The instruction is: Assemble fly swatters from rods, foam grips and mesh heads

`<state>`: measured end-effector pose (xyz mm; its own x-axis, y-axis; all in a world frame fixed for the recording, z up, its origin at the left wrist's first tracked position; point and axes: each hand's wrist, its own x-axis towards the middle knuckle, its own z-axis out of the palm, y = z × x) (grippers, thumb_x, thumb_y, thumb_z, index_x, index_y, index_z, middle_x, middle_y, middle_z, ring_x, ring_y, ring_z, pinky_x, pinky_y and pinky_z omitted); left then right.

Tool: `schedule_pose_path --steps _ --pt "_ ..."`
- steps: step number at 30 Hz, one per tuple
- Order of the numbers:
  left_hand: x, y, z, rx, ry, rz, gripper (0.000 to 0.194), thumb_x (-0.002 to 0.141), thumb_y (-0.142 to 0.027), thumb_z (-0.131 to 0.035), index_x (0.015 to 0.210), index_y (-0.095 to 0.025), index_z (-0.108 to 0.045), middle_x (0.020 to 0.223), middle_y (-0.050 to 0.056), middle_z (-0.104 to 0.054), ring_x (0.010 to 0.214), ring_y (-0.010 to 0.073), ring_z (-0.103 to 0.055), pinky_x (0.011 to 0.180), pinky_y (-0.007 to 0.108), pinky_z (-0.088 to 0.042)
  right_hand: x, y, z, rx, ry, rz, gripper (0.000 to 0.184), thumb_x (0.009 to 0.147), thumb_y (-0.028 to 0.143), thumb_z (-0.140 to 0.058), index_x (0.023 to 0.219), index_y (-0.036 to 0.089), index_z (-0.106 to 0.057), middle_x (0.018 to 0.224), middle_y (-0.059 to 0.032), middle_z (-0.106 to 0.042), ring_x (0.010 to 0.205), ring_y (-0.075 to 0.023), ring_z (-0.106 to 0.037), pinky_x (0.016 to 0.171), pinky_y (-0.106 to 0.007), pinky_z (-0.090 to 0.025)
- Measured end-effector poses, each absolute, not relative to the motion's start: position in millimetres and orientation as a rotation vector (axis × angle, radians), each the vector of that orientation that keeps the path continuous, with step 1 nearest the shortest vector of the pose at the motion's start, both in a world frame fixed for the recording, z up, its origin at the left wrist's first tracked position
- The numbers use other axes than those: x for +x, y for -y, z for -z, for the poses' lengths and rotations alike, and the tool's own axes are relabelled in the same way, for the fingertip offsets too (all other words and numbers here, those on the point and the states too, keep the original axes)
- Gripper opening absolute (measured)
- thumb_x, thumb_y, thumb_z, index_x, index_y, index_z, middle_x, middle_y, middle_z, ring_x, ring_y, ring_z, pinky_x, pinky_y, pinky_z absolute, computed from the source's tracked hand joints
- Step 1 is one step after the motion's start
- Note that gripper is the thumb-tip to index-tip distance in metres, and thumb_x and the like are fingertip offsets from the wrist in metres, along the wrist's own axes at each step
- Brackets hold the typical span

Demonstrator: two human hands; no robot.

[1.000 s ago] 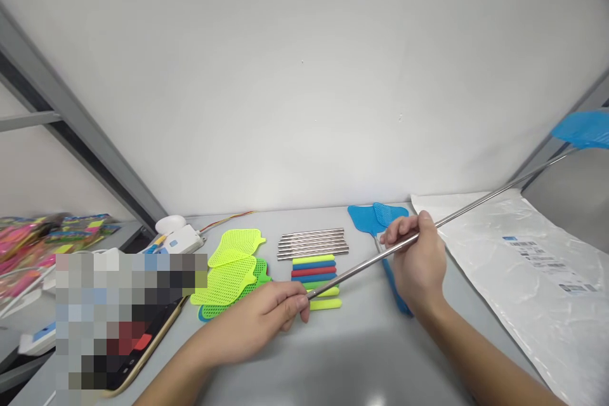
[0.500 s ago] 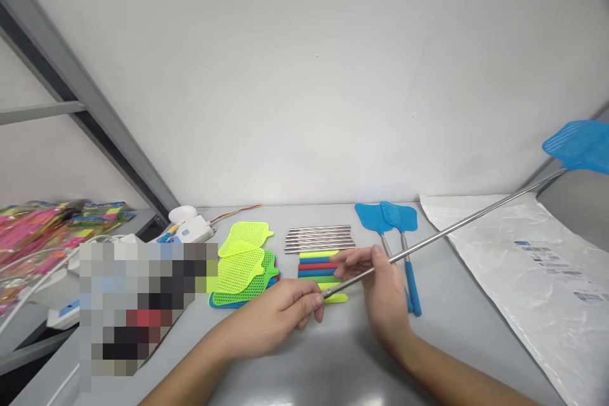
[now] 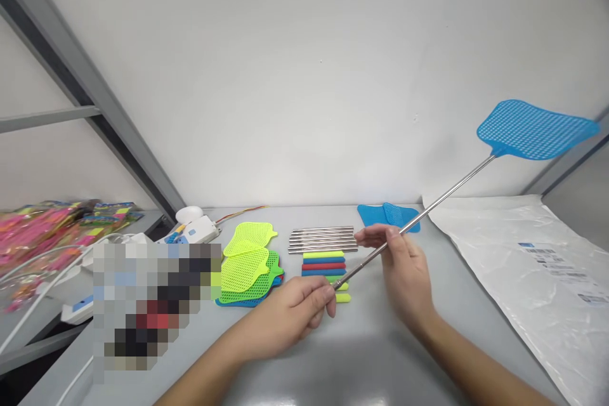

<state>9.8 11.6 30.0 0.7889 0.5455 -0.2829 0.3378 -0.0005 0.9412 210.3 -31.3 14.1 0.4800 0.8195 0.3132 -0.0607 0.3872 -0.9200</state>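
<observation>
One white wall (image 3: 285,89) closes the back of the grey table (image 3: 356,361), and a white bag (image 3: 499,279) covers its right side; room for low moves seems widest toward the person.

The blue swatter (image 3: 457,186) slants up rightward over the bag's corner, its head (image 3: 528,130) against the wall's backdrop; how near it comes cannot be told. It looks partly built: head and rod joined, no handle showing. The left hand (image 3: 297,307) pinches the rod's lower end; the right hand (image 3: 406,269) loosely holds it higher up, fingers half spread.

Two blue heads (image 3: 402,214) lie behind, anything below them hidden. Much seems left: a pile of loose heads (image 3: 245,266), a row of rods (image 3: 323,241), a column of coloured handles (image 3: 323,265).
</observation>
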Motion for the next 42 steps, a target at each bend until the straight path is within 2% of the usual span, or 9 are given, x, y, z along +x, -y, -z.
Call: schedule_pose_path --steps 4,8,11,15,20,26,32,38,42 --pt "13 -10 -27 1.616 -0.698 -0.213 0.043 0.097 -0.055 -0.037 0.086 -0.018 -0.056 0.052 -0.009 -0.037 0.045 0.0073 -0.032 0.044 0.02 -0.024 181 43 -2 -1.036 1.041 -0.828 0.039 0.1 0.043 -0.039 0.093 0.023 -0.072 0.114 -0.0068 -0.071 0.101 -0.0201 -0.065 0.093 -0.036 -0.047" --pt "13 -10 -29 1.619 -0.647 -0.24 0.042 0.097 -0.054 -0.037 0.085 -0.018 -0.055 0.051 -0.009 -0.037 0.044 0.0074 -0.032 0.045 0.02 -0.025 169 50 2 -0.992 1.24 -1.012 0.034 0.099 0.041 -0.043 0.111 0.025 -0.07 0.127 -0.0062 -0.065 0.117 -0.0208 -0.059 0.105 -0.038 -0.041" --pt "10 -10 -35 1.632 -0.688 -0.219 0.043 0.096 -0.056 -0.038 0.085 -0.018 -0.056 0.053 -0.008 -0.038 0.045 0.0073 -0.034 0.045 0.019 -0.026 189 42 -6 -1.008 1.217 -0.948 0.034 0.097 0.044 -0.047 0.116 0.026 -0.069 0.12 -0.0065 -0.069 0.109 -0.0215 -0.064 0.1 -0.039 -0.045" --pt "8 -11 -38 1.672 -0.728 -0.17 0.046 0.096 -0.056 -0.037 0.086 -0.018 -0.059 0.057 -0.008 -0.037 0.047 0.0073 -0.034 0.046 0.019 -0.027 216 28 -15 -0.986 0.864 -0.734 0.043 0.098 0.049 -0.04 0.106 0.022 -0.073 0.101 -0.0081 -0.075 0.098 -0.0232 -0.067 0.092 -0.04 -0.048" --pt "11 -9 -34 1.686 -0.735 -0.171 0.045 0.097 -0.054 -0.036 0.085 -0.017 -0.059 0.057 -0.007 -0.038 0.048 0.0083 -0.035 0.047 0.02 -0.027 185 39 -3 -1.062 0.975 -0.862 0.048 0.098 0.051 -0.037 0.106 0.023 -0.074 0.108 -0.0082 -0.073 0.101 -0.0242 -0.066 0.093 -0.041 -0.048" --pt "8 -10 -36 1.64 -0.706 -0.194 0.044 0.096 -0.055 -0.036 0.084 -0.018 -0.056 0.055 -0.007 -0.037 0.047 0.0083 -0.032 0.046 0.02 -0.025 181 43 -3 -0.992 1.162 -1.032 0.043 0.097 0.051 -0.041 0.123 0.028 -0.066 0.123 -0.0058 -0.068 0.117 -0.0245 -0.06 0.103 -0.043 -0.041" --pt "6 -15 -40 1.625 -0.761 -0.159 0.046 0.096 -0.057 -0.036 0.086 -0.018 -0.057 0.055 -0.008 -0.039 0.047 0.0077 -0.035 0.047 0.02 -0.026 208 30 -11 -0.993 0.812 -0.788 0.04 0.096 0.05 -0.045 0.108 0.023 -0.071 0.108 -0.0091 -0.073 0.103 -0.0243 -0.066 0.097 -0.044 -0.046" --pt "7 -15 -33 1.572 -0.656 -0.219 0.043 0.097 -0.055 -0.038 0.084 -0.017 -0.055 0.052 -0.009 -0.037 0.044 0.0067 -0.032 0.043 0.02 -0.024 165 49 -3 -1.082 1.05 -0.981 0.038 0.091 0.052 -0.054 0.1 0.022 -0.075 0.104 -0.0103 -0.074 0.105 -0.0268 -0.066 0.099 -0.044 -0.046" --pt "6 -16 -30 1.419 -0.628 -0.242 0.043 0.096 -0.056 -0.039 0.082 -0.018 -0.052 0.051 -0.01 -0.035 0.042 0.0056 -0.028 0.04 0.019 -0.022 173 43 -7 -0.991 1.029 -1.184 0.038 0.088 0.053 -0.057 0.105 0.023 -0.074 0.117 -0.0099 -0.07 0.111 -0.026 -0.063 0.101 -0.042 -0.044"
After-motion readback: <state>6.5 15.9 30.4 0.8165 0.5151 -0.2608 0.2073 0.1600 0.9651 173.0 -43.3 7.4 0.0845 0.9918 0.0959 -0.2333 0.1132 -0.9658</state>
